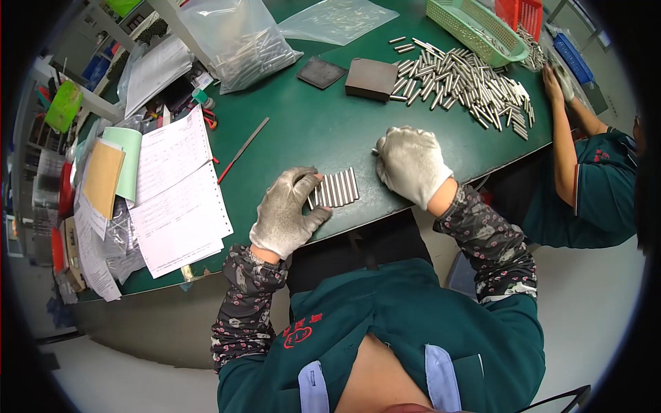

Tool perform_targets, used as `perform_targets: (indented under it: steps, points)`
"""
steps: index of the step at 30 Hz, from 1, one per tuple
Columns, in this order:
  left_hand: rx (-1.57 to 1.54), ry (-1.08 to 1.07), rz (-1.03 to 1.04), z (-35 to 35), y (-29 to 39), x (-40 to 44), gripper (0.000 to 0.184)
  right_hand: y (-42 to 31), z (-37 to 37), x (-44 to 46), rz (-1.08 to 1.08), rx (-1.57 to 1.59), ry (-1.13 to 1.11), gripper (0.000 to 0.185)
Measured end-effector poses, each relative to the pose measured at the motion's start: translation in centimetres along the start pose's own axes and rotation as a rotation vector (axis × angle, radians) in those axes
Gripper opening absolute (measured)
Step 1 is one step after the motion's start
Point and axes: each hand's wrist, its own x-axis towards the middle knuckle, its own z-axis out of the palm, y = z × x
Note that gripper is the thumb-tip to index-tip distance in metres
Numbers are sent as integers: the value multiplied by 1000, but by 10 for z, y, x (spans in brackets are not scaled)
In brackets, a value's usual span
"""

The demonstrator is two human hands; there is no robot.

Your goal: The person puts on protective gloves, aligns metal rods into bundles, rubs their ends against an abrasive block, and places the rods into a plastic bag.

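Observation:
A row of short, shiny metal pins (335,189) lies side by side on the green table in front of me. At the row's left end, my left hand (284,213), in a greyed work glove, has its thumb and forefinger bracketing the pins from both ends. To the right of the row, my right hand (414,165), in a whiter glove, is closed just over the tabletop. A small metal end pokes out beside its fingers, apparently a pin; the rest is hidden in the fist.
A heap of loose pins (468,82) spreads at the back right, beside a dark block (370,79) and a green basket (475,31). A bag of pins (241,48), a thin file-like tool (244,149) and papers (179,199) lie leftward. A co-worker's arm (566,148) rests at right.

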Motion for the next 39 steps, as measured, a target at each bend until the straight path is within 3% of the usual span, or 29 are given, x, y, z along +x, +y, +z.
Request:
perform_targets:
  steps: [6, 8, 10, 13, 16, 18, 20, 25, 31, 34, 37, 38, 39]
  points:
    - [-19, 19, 14, 2, -3, -1, 52, 11, 8, 8, 170, 555, -80, 23]
    - [-19, 24, 19, 2, -5, -1, 52, 22, 13, 5, 123, 761, 103, 18]
    - [-23, 21, 21, 2, -4, -1, 53, 30, 7, 2, 24, 725, 231, 21]
    - [-48, 44, 5, 1, 0, 0, 54, 33, 3, -9, -91, 737, 181, 22]
    - [134, 160, 229, -6, 28, 5, 53, 27, 3, -21, 159, 975, -12, 18]
    - [222, 36, 348, 1, 52, 19, 38, 22, 7, -25, 179, 883, 8, 20]
    - [364, -66, 317, 21, 56, 35, 25, 18, 11, -26, 194, 780, 74, 22]
    - [398, -3, 141, 38, 71, 57, 18, 16, 4, -36, 219, 521, 144, 24]
    - [199, 51, -19, 24, 67, 58, 12, 25, 15, -31, 90, 787, -2, 30]
    - [205, 91, -107, -3, 45, 45, 35, 19, 22, -26, 34, 806, 44, 30]
    - [178, 70, 70, -3, 12, 26, 60, 7, 23, -18, -27, 807, 26, 29]
    - [174, -84, 50, -3, 7, 23, 86, 4, 23, -14, -61, 822, 15, 28]
    - [269, -124, 113, 1, 7, 20, 96, 1, 25, -11, -101, 871, 15, 26]
